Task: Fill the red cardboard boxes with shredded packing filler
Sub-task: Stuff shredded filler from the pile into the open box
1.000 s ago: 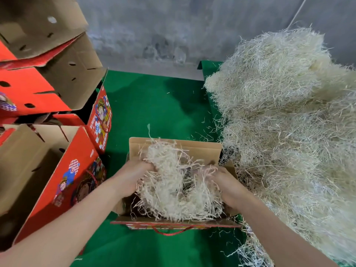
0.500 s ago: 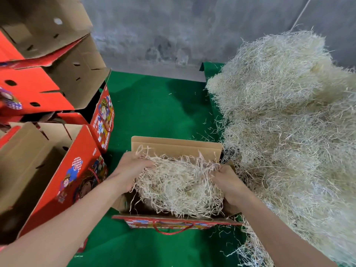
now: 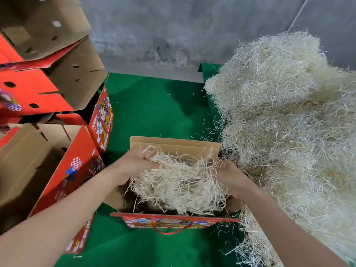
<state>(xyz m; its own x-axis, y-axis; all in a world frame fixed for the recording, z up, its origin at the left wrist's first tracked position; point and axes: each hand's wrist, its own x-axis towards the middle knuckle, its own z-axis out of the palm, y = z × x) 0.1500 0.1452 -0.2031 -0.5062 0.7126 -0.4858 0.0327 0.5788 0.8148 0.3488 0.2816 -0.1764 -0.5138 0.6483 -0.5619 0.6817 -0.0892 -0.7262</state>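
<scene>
Left hand [image 3: 134, 164] & right hand [image 3: 229, 176] both have a grip on the filler [image 3: 179, 184], piled high in the box [image 3: 173, 148], so a fast push may spill bits out.

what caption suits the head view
A person's left hand and right hand hold shredded filler in an open red box beside a large filler pile.

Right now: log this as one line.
left hand: grips filler wad | right hand: grips same wad | red box: open, wad at opening | filler pile: right
</scene>
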